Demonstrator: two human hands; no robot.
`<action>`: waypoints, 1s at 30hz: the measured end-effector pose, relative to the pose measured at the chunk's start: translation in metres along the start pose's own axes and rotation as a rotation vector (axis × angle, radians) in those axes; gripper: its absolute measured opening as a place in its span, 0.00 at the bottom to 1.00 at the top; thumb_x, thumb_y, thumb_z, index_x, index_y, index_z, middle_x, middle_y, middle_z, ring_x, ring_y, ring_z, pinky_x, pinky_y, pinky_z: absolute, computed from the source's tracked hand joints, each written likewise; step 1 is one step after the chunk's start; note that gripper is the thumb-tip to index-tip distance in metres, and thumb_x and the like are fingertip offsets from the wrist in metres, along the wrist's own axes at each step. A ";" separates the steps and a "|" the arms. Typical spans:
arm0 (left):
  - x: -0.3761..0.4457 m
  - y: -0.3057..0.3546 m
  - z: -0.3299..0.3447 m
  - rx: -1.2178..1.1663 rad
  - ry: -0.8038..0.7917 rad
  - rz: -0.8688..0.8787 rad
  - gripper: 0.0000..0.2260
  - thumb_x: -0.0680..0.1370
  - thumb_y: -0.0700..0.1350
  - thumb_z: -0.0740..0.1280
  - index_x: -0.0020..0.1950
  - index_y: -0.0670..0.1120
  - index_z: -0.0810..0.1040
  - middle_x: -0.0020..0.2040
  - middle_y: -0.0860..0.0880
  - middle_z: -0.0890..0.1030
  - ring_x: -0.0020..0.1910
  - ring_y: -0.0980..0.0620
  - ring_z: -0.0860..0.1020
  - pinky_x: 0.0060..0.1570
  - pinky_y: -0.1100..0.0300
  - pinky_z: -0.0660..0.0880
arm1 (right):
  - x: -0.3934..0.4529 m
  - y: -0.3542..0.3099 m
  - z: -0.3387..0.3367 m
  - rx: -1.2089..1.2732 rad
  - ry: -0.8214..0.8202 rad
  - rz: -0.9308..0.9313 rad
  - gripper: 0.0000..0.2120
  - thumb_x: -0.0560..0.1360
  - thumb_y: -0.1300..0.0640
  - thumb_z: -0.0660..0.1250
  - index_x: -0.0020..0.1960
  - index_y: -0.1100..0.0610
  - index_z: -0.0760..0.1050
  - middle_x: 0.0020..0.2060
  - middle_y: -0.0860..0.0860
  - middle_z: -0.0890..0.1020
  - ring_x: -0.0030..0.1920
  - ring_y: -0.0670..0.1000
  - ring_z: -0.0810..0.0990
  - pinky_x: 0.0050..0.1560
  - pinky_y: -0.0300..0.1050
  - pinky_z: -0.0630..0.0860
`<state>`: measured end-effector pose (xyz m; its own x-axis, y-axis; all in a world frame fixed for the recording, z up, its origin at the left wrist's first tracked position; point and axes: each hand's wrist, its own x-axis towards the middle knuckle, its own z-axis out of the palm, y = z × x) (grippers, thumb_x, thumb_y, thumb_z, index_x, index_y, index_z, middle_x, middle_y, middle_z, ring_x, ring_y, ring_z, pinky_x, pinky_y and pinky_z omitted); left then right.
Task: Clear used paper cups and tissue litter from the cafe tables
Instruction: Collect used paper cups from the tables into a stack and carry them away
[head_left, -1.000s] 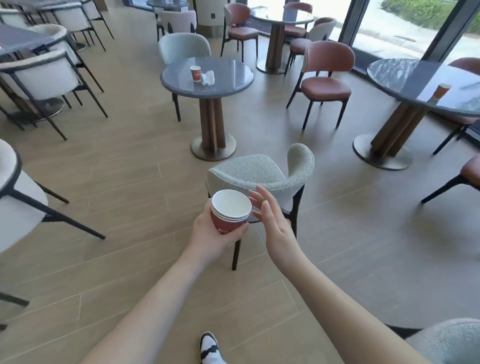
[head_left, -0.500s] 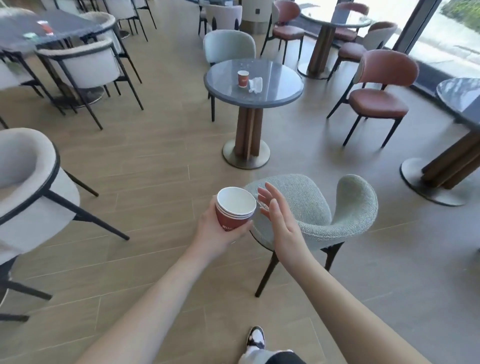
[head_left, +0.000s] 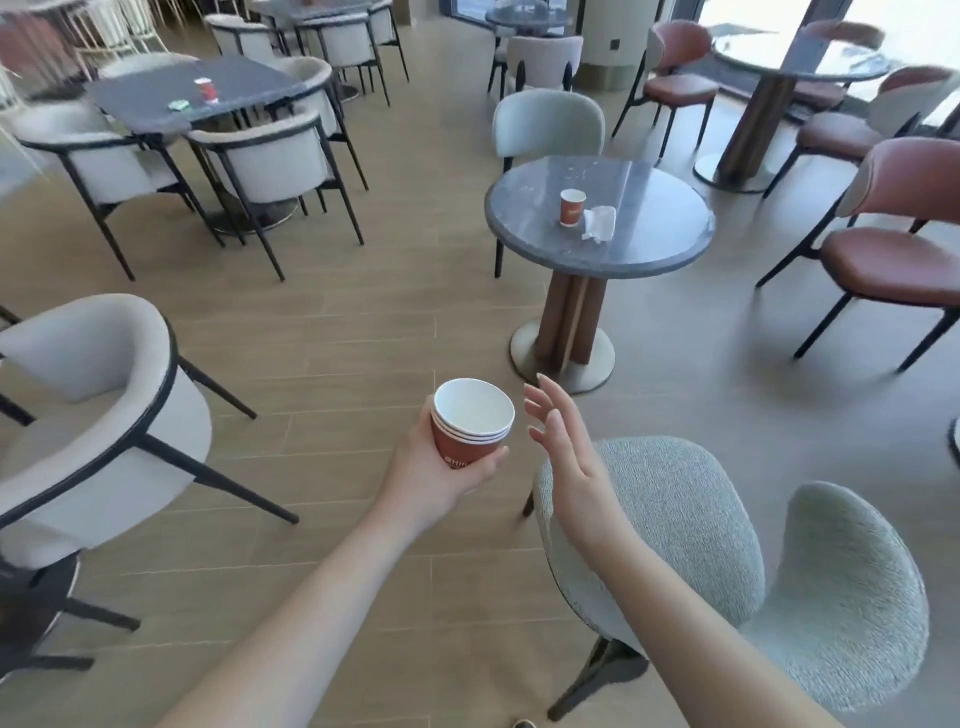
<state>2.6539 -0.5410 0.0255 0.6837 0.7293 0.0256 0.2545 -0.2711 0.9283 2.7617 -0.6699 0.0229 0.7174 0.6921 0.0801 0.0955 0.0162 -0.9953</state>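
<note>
Head view: nested stack of paper cups (head_left: 470, 426) gripped in left hand (head_left: 434, 475), fingers and thumb wrapped round the red wall. Right hand (head_left: 563, 449) just beside it, fingers spread and relaxed, holding nothing. Ahead on the round grey table (head_left: 649, 249): one more red cup (head_left: 572, 207), upright, with crumpled tissue (head_left: 600, 224) just beside it. Further cup (head_left: 207, 89) on the far square table (head_left: 156, 111) (with a small green scrap near it, too blurred to name). Likely risks: knocking the lone cup over while snatching the tissue; loose tissue slipping from a hurried pinch; stack tilting if gripped slackly.

three cup stacks or cups (head_left: 470, 428), two tissues (head_left: 600, 223)
</note>
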 end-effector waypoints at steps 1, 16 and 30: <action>0.012 0.000 -0.005 0.003 0.018 0.005 0.29 0.57 0.69 0.75 0.54 0.69 0.70 0.50 0.82 0.75 0.49 0.79 0.75 0.44 0.80 0.70 | 0.014 -0.001 0.004 0.001 -0.010 -0.010 0.25 0.79 0.35 0.53 0.74 0.39 0.65 0.70 0.39 0.74 0.73 0.39 0.69 0.76 0.56 0.65; 0.224 -0.045 -0.116 0.030 0.011 0.019 0.27 0.59 0.61 0.79 0.54 0.64 0.72 0.48 0.70 0.81 0.48 0.76 0.77 0.49 0.65 0.79 | 0.211 0.009 0.132 -0.009 0.028 -0.049 0.25 0.78 0.30 0.53 0.72 0.35 0.65 0.69 0.37 0.74 0.73 0.41 0.69 0.75 0.57 0.65; 0.407 -0.079 -0.094 0.043 -0.108 0.047 0.28 0.61 0.60 0.81 0.54 0.64 0.71 0.53 0.65 0.80 0.50 0.76 0.76 0.47 0.77 0.72 | 0.376 0.040 0.138 -0.013 0.140 -0.002 0.18 0.77 0.30 0.55 0.67 0.26 0.66 0.68 0.35 0.74 0.73 0.40 0.69 0.76 0.55 0.65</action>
<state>2.8478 -0.1633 -0.0020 0.7646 0.6440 0.0260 0.2482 -0.3315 0.9102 2.9394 -0.3095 0.0060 0.8066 0.5843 0.0895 0.1049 0.0076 -0.9945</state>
